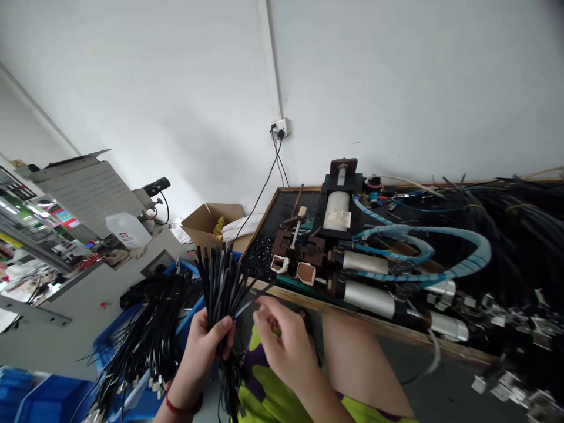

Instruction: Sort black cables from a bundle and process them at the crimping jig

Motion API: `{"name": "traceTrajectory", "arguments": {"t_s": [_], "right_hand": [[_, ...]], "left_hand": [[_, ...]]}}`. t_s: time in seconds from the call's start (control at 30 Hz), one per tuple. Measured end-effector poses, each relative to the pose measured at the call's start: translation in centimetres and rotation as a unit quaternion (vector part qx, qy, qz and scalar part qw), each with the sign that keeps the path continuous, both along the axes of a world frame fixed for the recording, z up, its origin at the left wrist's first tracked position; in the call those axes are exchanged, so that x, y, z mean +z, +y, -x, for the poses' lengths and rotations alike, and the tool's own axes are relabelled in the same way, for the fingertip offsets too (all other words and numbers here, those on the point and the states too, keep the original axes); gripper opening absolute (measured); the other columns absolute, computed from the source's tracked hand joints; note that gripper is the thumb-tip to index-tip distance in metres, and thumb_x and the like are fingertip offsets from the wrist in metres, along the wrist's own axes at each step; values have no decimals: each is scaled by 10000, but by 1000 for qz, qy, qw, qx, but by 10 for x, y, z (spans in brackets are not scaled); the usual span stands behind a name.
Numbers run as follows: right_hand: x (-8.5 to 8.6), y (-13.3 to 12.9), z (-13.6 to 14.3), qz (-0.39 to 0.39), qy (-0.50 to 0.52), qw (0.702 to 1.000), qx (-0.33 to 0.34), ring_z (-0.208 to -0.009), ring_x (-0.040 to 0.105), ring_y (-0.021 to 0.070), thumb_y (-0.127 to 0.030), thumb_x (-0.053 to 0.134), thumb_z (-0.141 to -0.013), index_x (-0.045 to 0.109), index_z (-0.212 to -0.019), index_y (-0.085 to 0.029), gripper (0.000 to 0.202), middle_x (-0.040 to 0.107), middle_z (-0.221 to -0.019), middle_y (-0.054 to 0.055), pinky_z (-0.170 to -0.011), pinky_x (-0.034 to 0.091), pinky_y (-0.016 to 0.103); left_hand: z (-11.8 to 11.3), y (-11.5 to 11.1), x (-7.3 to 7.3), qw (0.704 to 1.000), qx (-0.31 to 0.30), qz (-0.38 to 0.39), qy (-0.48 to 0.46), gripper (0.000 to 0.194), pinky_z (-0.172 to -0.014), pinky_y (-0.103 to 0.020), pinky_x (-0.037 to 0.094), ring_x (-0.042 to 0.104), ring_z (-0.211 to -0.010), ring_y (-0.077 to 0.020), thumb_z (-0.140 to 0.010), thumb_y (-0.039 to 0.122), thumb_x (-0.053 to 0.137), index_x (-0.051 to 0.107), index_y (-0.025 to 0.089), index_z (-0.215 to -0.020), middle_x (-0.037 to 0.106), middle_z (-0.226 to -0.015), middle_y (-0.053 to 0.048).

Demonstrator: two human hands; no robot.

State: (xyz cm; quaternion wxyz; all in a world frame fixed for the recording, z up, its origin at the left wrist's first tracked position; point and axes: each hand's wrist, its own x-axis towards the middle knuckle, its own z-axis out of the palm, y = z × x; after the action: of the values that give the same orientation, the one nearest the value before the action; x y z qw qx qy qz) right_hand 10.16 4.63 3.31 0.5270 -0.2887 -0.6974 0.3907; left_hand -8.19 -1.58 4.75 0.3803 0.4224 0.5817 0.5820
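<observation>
A plain whitish wall (185,82) spans the far side, with a white conduit (269,59) running down it to a socket (280,127) that holds dark plugs. At right, a dark-topped workbench (282,211) with a wooden edge stands by the wall; at left is a grey table (83,305). Soft, even light falls on the wall, faintly shadowed at mid-left.

A factory-like workshop is indicated: metal cylinders (369,298) and blue-wrapped hoses (482,249) are fixed on a wood-edged bench (284,208), black strips (524,217) with metal ends (498,321) are heaped in bulk beside them, and further bundles (150,317) are held in a blue tub (188,326).
</observation>
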Motion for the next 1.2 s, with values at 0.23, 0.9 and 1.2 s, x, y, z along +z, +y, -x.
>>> {"name": "traceTrajectory", "arguments": {"t_s": [0.23,0.9,1.2], "right_hand": [[-12,-6,18,19,91,996,-11,-686,737,204,-355,620,-1081,780,-1053,-203,222,784,-812,42,-625,555,290],[-50,29,40,383,503,764,126,-396,387,29,-514,883,-931,690,-868,-228,351,701,-764,-54,-457,459,190],[-51,37,35,412,516,731,172,-451,406,116,-507,914,-890,730,-843,-238,329,516,-517,-78,-421,496,209]], "left_hand": [[-21,19,-7,999,30,-2,13,543,-395,-204,321,425,-365,-88,-779,652,923,654,186,-702,545,-448,58],[-63,43,-35,982,116,-45,-141,510,-597,-232,511,580,-597,-149,-750,629,963,773,173,-623,681,-622,-27],[-71,49,-34,984,105,-34,-140,498,-572,-225,430,517,-562,-127,-822,611,917,783,162,-653,631,-582,-12]]}}
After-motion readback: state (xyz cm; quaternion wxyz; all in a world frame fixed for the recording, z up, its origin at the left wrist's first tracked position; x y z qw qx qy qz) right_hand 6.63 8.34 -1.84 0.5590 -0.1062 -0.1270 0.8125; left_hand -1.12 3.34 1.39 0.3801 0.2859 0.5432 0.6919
